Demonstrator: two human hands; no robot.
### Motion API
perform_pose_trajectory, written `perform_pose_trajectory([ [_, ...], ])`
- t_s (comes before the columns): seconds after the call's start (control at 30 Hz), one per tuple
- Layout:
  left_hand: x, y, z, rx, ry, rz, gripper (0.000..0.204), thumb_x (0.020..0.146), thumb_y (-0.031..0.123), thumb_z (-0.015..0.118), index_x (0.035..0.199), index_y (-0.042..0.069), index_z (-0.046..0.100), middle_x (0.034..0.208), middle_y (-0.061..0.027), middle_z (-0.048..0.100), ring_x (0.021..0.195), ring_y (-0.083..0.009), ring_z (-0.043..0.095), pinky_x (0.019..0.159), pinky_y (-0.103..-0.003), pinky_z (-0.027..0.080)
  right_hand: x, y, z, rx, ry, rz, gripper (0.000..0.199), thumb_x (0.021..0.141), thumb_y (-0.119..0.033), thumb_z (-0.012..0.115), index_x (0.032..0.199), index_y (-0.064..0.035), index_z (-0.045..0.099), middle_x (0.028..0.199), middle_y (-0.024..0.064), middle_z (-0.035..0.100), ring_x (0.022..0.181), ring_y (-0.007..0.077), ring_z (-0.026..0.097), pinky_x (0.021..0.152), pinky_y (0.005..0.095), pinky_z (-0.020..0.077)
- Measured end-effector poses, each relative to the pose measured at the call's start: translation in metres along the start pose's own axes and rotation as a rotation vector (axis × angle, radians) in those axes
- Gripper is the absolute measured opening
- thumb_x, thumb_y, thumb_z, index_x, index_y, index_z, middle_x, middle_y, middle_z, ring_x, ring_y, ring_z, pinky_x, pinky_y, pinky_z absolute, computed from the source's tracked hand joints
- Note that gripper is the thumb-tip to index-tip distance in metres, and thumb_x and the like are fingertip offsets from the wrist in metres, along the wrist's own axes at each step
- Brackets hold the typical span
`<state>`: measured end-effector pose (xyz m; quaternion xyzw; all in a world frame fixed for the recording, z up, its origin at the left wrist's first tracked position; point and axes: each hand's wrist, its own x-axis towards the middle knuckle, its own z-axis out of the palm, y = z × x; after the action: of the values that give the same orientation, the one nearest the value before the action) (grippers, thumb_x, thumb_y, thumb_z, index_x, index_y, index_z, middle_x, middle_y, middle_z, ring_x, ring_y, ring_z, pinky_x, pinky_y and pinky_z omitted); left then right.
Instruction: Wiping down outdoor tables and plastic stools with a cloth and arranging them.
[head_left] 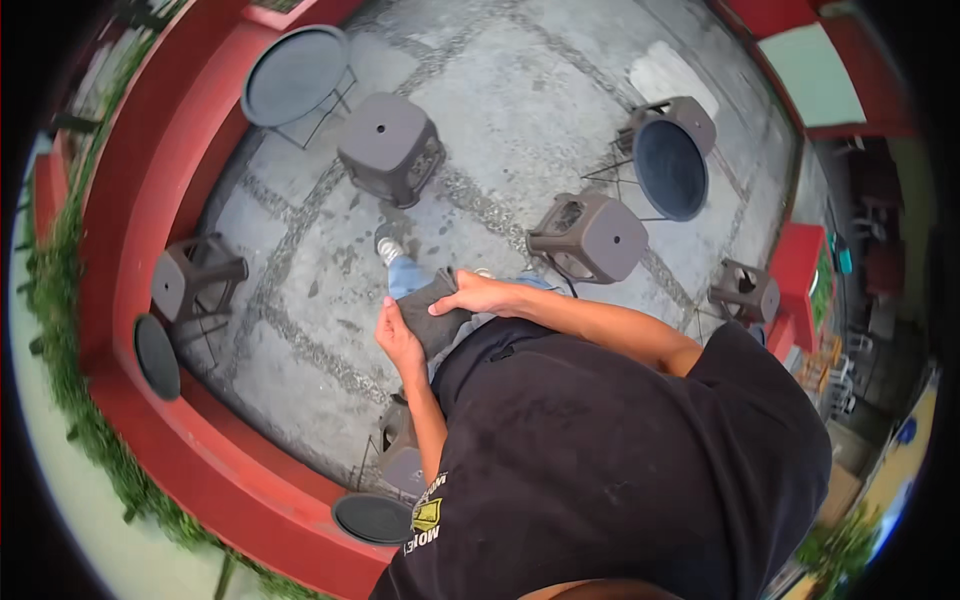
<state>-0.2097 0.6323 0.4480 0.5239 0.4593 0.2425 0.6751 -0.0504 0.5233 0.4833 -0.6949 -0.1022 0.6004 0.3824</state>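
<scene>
Both my hands hold a dark grey cloth (434,318) in front of my black shirt. My left hand (397,336) grips its lower left edge, fingers curled under it. On the cloth's upper right edge sits my right hand (481,295), thumb on top. Below the cloth I see my leg in blue jeans (405,276) and a grey shoe (388,247) on the stone floor. How the cloth is folded is partly hidden by my hands.
Dark plastic stools stand around me: one ahead (392,148), one to the right (592,238), one at the left (195,275). Round black tables (295,75) (670,168) (372,518) stand nearby. A curved red low wall (130,250) bounds the left side.
</scene>
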Motion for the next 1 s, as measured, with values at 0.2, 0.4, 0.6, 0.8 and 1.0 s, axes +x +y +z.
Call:
perform_pose_trajectory([
  [0.2, 0.140, 0.031, 0.037, 0.122, -0.425, -0.124, 0.052, 0.115, 0.046, 0.049, 0.105, 0.000, 0.069, 0.091, -0.0055, 0.069, 0.078, -0.0138, 0.064, 0.071, -0.030, 0.054, 0.007, -0.057, -0.015, 0.327, 0.313, -0.203, 0.039, 0.098, -0.030, 0.078, 0.115, 0.0044, 0.073, 0.105, 0.0049, 0.075, 0.096, 0.0139, 0.063, 0.090, 0.0356, 0.0512],
  [0.4, 0.251, 0.075, 0.080, 0.366, -0.850, -0.281, 0.041, 0.114, 0.042, 0.051, 0.116, 0.005, 0.067, 0.082, -0.0016, 0.067, 0.066, -0.0089, 0.059, 0.062, -0.026, 0.045, 0.007, -0.069, -0.018, 0.873, 0.840, 0.003, 0.058, 0.096, -0.035, 0.080, 0.125, 0.0130, 0.066, 0.122, 0.0173, 0.072, 0.113, 0.0217, 0.064, 0.097, 0.0366, 0.0502],
  [0.6, 0.317, 0.036, 0.075, 0.373, -0.736, -0.374, 0.037, 0.111, 0.035, 0.054, 0.131, 0.005, 0.065, 0.109, -0.0088, 0.073, 0.088, -0.0177, 0.070, 0.076, -0.029, 0.054, 0.018, -0.066, -0.029, 1.216, 0.851, -0.194, 0.042, 0.094, -0.012, 0.079, 0.130, 0.0073, 0.067, 0.129, 0.0161, 0.072, 0.120, 0.0220, 0.066, 0.101, 0.0374, 0.0518],
  [0.8, 0.327, 0.007, 0.064, 0.257, -0.589, -0.506, 0.040, 0.112, 0.036, 0.054, 0.136, 0.005, 0.065, 0.119, -0.0105, 0.074, 0.100, -0.0202, 0.072, 0.086, -0.032, 0.057, 0.075, -0.095, -0.073, 0.878, 0.622, 0.093, 0.035, 0.103, -0.009, 0.065, 0.135, 0.0055, 0.064, 0.126, 0.0121, 0.074, 0.111, 0.0216, 0.070, 0.098, 0.0383, 0.0548],
  [1.0, 0.390, -0.099, 0.127, 0.370, -0.310, -0.122, 0.038, 0.097, 0.019, 0.076, 0.130, 0.004, 0.066, 0.120, -0.0118, 0.072, 0.102, -0.0232, 0.071, 0.091, -0.036, 0.058, 0.199, -0.053, -0.177, -0.100, 0.268, -0.004, 0.030, 0.104, -0.020, 0.067, 0.122, 0.0041, 0.070, 0.099, 0.0114, 0.077, 0.094, 0.0164, 0.068, 0.083, 0.0360, 0.0543],
])
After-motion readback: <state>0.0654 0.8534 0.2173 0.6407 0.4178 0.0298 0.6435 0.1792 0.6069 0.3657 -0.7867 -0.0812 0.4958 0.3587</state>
